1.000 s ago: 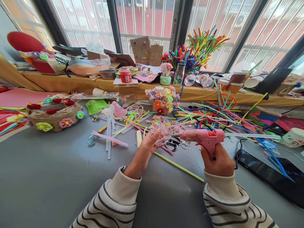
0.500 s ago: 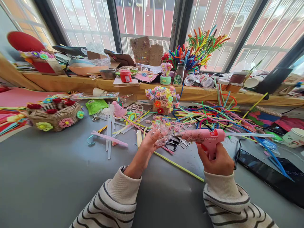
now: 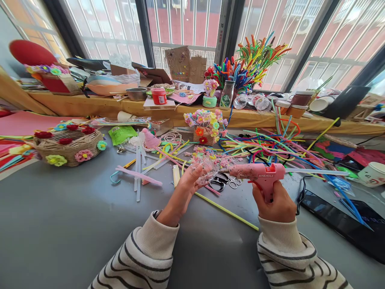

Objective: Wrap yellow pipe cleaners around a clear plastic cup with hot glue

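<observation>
Over the middle of the grey table (image 3: 90,224), your left hand (image 3: 183,190) grips a crinkled clear plastic piece (image 3: 207,171) while your right hand (image 3: 277,204) points a pink glue gun (image 3: 260,171) at it.

Your right fingers wrap the handle near the trigger, and a pale glue stick (image 3: 315,171) juts out to the right; the nozzle is right by the plastic, so the two look lined up, though you cannot tell whether they touch or whether glue is flowing. Just beyond lie scissors (image 3: 234,182), and farther back, a small flower-covered basket (image 3: 203,137) and heaped coloured pipe cleaners (image 3: 255,144). Far left sits a woven basket (image 3: 70,153) with fuzzy flowers; near right, a dark phone (image 3: 327,218). Behind, a cloth-covered ledge (image 3: 105,105) crowded with craft supplies runs below barred windows (image 3: 186,28).
</observation>
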`<action>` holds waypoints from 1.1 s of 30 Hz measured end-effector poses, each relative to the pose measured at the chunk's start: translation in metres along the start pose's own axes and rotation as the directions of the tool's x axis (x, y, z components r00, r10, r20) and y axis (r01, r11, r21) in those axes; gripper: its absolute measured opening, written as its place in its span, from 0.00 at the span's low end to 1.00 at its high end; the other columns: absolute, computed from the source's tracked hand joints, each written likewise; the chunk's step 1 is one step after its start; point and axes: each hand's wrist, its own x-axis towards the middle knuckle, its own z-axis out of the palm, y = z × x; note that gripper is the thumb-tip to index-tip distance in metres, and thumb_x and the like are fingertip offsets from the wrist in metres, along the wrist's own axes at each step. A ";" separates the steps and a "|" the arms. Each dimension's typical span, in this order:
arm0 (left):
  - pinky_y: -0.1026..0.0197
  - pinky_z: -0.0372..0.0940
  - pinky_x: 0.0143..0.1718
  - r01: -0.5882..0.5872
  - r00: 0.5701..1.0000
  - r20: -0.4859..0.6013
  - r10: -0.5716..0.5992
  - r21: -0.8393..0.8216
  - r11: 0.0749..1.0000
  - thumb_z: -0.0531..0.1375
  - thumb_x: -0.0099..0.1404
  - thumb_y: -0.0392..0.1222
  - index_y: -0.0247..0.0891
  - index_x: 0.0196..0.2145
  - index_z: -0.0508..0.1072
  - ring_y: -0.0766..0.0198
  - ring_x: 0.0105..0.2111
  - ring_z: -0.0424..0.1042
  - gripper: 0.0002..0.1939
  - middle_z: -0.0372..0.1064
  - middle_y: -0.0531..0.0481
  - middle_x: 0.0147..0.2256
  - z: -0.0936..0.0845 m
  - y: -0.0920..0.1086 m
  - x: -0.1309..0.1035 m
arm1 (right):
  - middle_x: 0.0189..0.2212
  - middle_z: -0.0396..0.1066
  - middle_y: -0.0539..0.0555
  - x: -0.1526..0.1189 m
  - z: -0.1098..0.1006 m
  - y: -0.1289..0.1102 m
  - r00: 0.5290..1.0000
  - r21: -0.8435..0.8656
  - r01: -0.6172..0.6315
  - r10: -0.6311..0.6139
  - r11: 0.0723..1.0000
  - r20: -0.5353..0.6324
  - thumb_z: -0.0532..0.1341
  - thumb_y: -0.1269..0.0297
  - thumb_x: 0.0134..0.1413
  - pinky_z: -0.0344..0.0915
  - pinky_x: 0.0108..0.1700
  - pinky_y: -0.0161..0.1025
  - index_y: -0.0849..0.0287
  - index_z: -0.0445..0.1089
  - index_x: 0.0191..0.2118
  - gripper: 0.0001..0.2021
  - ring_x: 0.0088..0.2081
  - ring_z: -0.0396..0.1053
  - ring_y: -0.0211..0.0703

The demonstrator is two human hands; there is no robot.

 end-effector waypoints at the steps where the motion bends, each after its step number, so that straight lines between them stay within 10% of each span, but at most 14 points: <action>1: 0.54 0.57 0.46 -0.001 1.000 0.001 0.001 -0.003 1.000 0.59 0.51 0.51 0.41 0.44 0.65 0.54 0.45 0.66 0.23 0.69 0.44 0.43 0.000 0.000 0.000 | 0.14 0.51 0.44 0.000 0.000 0.000 1.000 -0.003 0.003 -0.003 1.000 0.000 0.54 0.56 0.47 0.48 0.18 0.31 0.60 0.57 0.22 0.13 0.15 0.48 0.30; 33: 0.52 0.57 0.46 0.002 1.000 -0.014 -0.002 -0.008 1.000 0.59 0.51 0.51 0.39 0.42 0.65 0.52 0.45 0.66 0.22 0.69 0.43 0.43 0.000 0.000 -0.001 | 0.15 0.53 0.47 0.000 0.001 0.002 0.998 -0.004 -0.022 0.022 1.000 0.063 0.52 0.60 0.48 0.48 0.18 0.33 0.60 0.57 0.22 0.10 0.16 0.51 0.33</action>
